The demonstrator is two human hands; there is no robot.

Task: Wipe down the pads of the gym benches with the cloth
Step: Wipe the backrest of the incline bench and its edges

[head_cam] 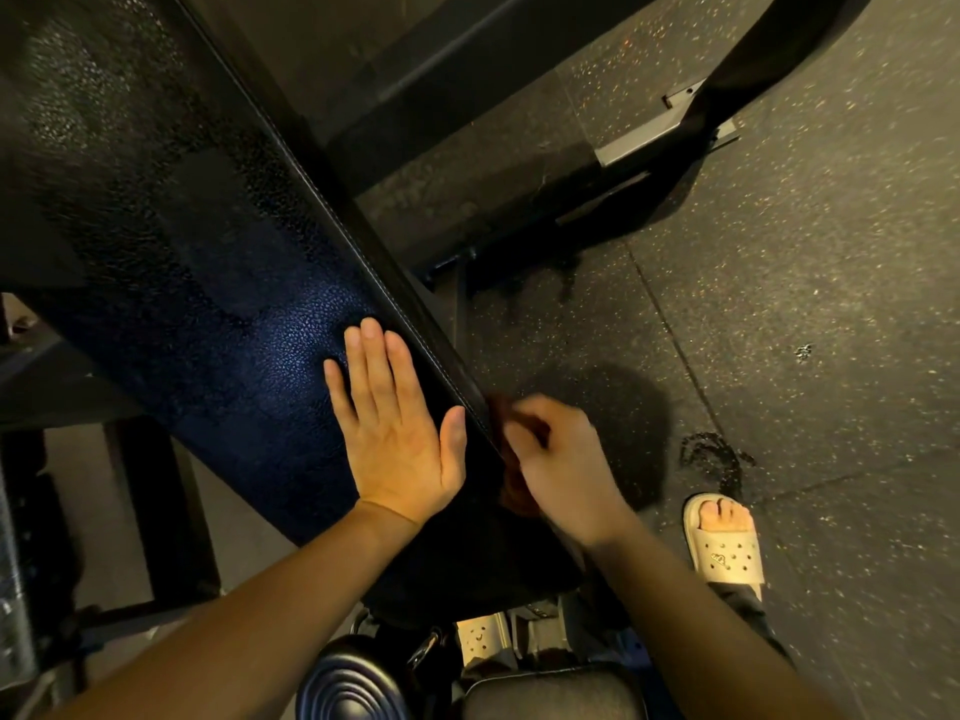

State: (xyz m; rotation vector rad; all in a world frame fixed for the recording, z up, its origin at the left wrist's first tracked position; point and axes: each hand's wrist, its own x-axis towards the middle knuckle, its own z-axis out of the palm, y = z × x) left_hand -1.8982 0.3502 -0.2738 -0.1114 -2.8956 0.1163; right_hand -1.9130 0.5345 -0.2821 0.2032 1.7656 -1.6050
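**Q:** What are the fingers doing?

**A:** The fingers (374,366) of the left hand (400,433) lie straight and close together. The palm presses flat on the top of a long, dark blue-black pebbled vinyl pad (234,304) on a gym bench. The fingers (524,433) of the right hand (561,470) are curled round a bunched reddish-brown cloth (511,485). Blur hides how each finger sits.

**Q:** Where is the cloth against the pad?

**A:** It is at the pad's right side face, just below the pale stitched seam (363,262). It sits just beside the left thumb, across that seam.

**Q:** Which way does the pad run?

**A:** Its long axis is diagonal, from near the person at lower centre away to the upper left. Most of its length lies ahead and left of the cloth. The right hand is the nearer one to the side face. The left hand is nearer the top but holds nothing. A stroke would probably run along the seam, away from the person. To move the cloth up onto the top, the flat left hand would have to make way.

**Q:** Anything around it?

**A:** There is a speckled black rubber floor (779,304) to the right, and a beige perforated sandal (727,543) on a foot.
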